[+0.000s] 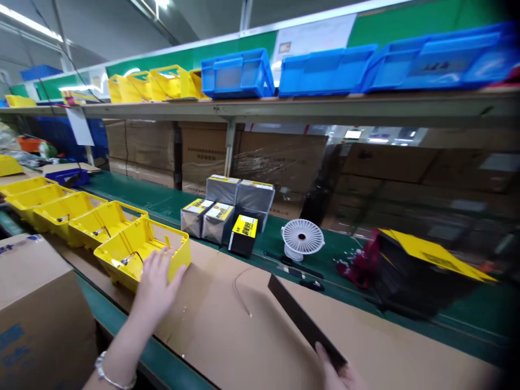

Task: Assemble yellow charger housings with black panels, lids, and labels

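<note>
Head view, nearest you at the lower right: your right hand (337, 375) is closed on the end of a thin dark panel (305, 320), pinching it tilted above the cardboard sheet (211, 325). Your left hand (156, 283) is open, fingers loosely spread at the near side of the closest yellow housing (183, 259); you can't tell from here whether they grip it. A big carton (36, 309) stands at your lower left. Beyond your hands, a thin wire (240, 295) lies on the sheet, and more yellow housings (87, 216) line up leftward. Farther back on the green table (130, 189) you have small boxes (218, 219), a white fan (303, 236) and, to its right, a yellow-topped black box (418, 281). Blue bins (325, 70) sit on the shelf (162, 111) above.
</note>
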`<state>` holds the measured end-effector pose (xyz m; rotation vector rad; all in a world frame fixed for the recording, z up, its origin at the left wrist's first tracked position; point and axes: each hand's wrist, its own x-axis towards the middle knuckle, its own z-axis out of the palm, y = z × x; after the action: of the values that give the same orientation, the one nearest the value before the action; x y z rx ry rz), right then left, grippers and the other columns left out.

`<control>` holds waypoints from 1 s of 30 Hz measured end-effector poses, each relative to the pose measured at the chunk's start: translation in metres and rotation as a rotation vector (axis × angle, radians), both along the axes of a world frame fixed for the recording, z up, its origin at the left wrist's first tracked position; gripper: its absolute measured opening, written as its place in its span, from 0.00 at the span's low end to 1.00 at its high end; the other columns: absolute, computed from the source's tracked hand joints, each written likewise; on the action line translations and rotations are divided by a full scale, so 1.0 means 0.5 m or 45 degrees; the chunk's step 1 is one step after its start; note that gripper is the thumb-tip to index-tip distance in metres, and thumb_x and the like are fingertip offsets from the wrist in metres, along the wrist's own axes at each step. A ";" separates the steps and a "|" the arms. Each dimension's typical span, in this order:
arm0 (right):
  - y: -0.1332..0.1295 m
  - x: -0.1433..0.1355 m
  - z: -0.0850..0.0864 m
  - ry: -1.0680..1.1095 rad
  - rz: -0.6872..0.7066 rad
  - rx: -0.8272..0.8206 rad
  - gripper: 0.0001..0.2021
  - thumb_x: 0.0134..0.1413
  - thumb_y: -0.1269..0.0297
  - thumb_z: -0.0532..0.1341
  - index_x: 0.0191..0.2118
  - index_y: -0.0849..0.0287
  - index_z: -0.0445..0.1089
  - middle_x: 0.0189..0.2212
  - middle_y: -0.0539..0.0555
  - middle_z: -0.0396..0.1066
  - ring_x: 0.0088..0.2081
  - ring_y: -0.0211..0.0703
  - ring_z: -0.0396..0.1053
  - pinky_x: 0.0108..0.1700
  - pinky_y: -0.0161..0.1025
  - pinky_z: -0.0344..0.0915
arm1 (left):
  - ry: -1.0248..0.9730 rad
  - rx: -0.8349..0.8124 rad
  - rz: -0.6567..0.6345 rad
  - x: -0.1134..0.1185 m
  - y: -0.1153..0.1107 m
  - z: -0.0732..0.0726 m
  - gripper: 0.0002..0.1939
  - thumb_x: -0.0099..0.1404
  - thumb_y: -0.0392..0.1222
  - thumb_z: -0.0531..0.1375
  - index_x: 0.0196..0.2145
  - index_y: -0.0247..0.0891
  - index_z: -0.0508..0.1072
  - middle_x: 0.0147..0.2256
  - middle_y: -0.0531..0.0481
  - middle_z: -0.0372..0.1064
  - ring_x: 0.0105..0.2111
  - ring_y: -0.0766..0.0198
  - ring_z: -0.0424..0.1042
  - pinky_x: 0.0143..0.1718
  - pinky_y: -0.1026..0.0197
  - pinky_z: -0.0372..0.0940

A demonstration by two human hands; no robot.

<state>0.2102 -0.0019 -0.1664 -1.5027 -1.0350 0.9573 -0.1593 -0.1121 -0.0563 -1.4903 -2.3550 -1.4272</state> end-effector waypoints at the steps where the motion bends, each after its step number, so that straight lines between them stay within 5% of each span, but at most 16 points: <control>1: -0.003 -0.002 -0.002 0.046 -0.041 0.028 0.34 0.32 0.42 0.66 0.42 0.65 0.72 0.42 0.62 0.75 0.53 0.64 0.65 0.58 0.53 0.59 | 0.036 -0.034 0.055 -0.026 -0.002 0.002 0.35 0.62 0.56 0.53 0.59 0.28 0.60 0.60 0.31 0.55 0.63 0.41 0.48 0.63 0.39 0.39; 5: -0.009 -0.002 -0.006 0.197 -0.154 0.149 0.35 0.33 0.42 0.66 0.44 0.68 0.70 0.43 0.64 0.74 0.52 0.63 0.67 0.58 0.54 0.59 | 0.109 -0.205 -0.008 -0.058 -0.014 -0.022 0.32 0.62 0.57 0.52 0.58 0.33 0.62 0.52 0.34 0.67 0.53 0.43 0.65 0.55 0.40 0.57; 9: -0.013 0.006 0.012 0.204 -0.149 0.219 0.31 0.38 0.45 0.67 0.43 0.68 0.71 0.43 0.63 0.75 0.49 0.60 0.70 0.55 0.50 0.63 | 0.313 -0.270 -0.056 -0.027 -0.011 -0.044 0.30 0.64 0.56 0.51 0.58 0.36 0.61 0.55 0.38 0.65 0.56 0.48 0.63 0.57 0.45 0.57; 15: -0.004 0.031 0.096 0.164 -0.179 0.312 0.26 0.41 0.49 0.68 0.41 0.68 0.73 0.41 0.64 0.75 0.50 0.61 0.69 0.56 0.51 0.63 | 0.526 -0.503 -0.211 0.127 0.016 -0.016 0.27 0.65 0.55 0.48 0.52 0.36 0.69 0.45 0.34 0.72 0.45 0.42 0.71 0.46 0.42 0.64; 19: 0.016 0.067 0.179 0.205 -0.107 0.550 0.23 0.43 0.54 0.69 0.43 0.65 0.73 0.43 0.62 0.74 0.51 0.59 0.68 0.58 0.53 0.60 | 0.400 -0.553 -0.752 0.227 0.008 0.043 0.25 0.65 0.55 0.50 0.58 0.50 0.64 0.53 0.43 0.69 0.52 0.45 0.67 0.52 0.42 0.61; 21: 0.024 0.093 0.220 0.241 -0.048 0.680 0.23 0.43 0.56 0.69 0.44 0.63 0.72 0.45 0.61 0.74 0.52 0.58 0.67 0.58 0.54 0.60 | 0.315 -0.422 -0.849 0.220 0.024 0.070 0.25 0.65 0.54 0.51 0.59 0.55 0.61 0.59 0.50 0.62 0.59 0.48 0.59 0.59 0.39 0.52; 24: 0.033 0.135 0.269 0.240 0.089 0.709 0.24 0.42 0.56 0.70 0.46 0.59 0.71 0.47 0.60 0.72 0.52 0.56 0.68 0.56 0.54 0.62 | 0.036 -0.182 -0.605 0.155 0.092 0.081 0.30 0.57 0.51 0.60 0.57 0.42 0.66 0.61 0.43 0.58 0.64 0.44 0.46 0.63 0.37 0.36; 25: 0.034 0.145 0.281 0.209 0.151 0.679 0.23 0.42 0.56 0.70 0.45 0.59 0.71 0.46 0.60 0.73 0.50 0.56 0.69 0.55 0.53 0.64 | -0.043 -0.181 -0.570 0.134 0.121 0.077 0.34 0.54 0.51 0.62 0.57 0.35 0.65 0.61 0.37 0.57 0.64 0.41 0.44 0.62 0.35 0.37; 27: 0.037 0.156 0.303 0.077 0.292 0.582 0.20 0.41 0.55 0.70 0.41 0.59 0.73 0.42 0.59 0.75 0.45 0.54 0.72 0.50 0.50 0.68 | -0.174 -0.210 -0.626 0.110 0.176 0.059 0.33 0.53 0.49 0.64 0.55 0.33 0.66 0.58 0.33 0.61 0.60 0.40 0.57 0.58 0.36 0.51; 30: 0.039 0.134 0.326 -0.159 0.570 0.425 0.18 0.44 0.55 0.68 0.40 0.61 0.73 0.38 0.59 0.76 0.41 0.53 0.73 0.45 0.49 0.71 | -0.362 -0.214 -0.819 0.134 0.228 0.030 0.22 0.56 0.46 0.62 0.48 0.38 0.72 0.46 0.40 0.74 0.44 0.52 0.74 0.43 0.50 0.69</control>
<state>0.2772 0.0174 -0.0032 -1.0837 -1.5809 0.9412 -0.0921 0.0021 -0.0414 -2.3953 -2.2915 -1.6739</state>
